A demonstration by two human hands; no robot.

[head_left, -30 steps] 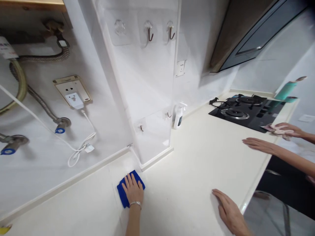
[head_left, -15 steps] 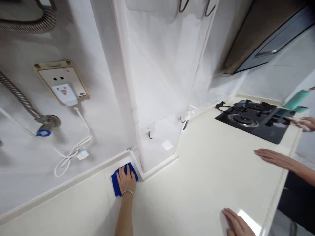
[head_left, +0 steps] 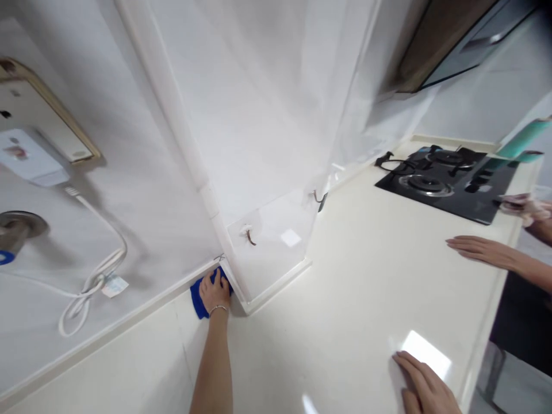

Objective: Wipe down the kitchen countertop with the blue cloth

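Observation:
My left hand (head_left: 215, 291) presses a folded blue cloth (head_left: 197, 301) onto the counter, with the fingers bent over it. The cloth sits in the corner where the back wall's raised edge meets the white pillar (head_left: 267, 247). Part of it is hidden under the hand. My right hand (head_left: 425, 382) lies flat on the white countertop (head_left: 345, 310) near its front edge, holding nothing, its fingers stretched out. The lower part of that hand is cut off by the frame.
Another person's hand (head_left: 480, 251) rests on the counter at right; a hand beyond holds a whitish cloth (head_left: 520, 207) beside the black gas stove (head_left: 444, 178). A white cable (head_left: 86, 287) hangs from the wall socket at left. Small hooks (head_left: 250, 236) stick out from the pillar.
My left hand and the blue cloth have shifted deeper into the corner, against the raised edge. My view has moved closer to the wall. My right hand stays on the counter.

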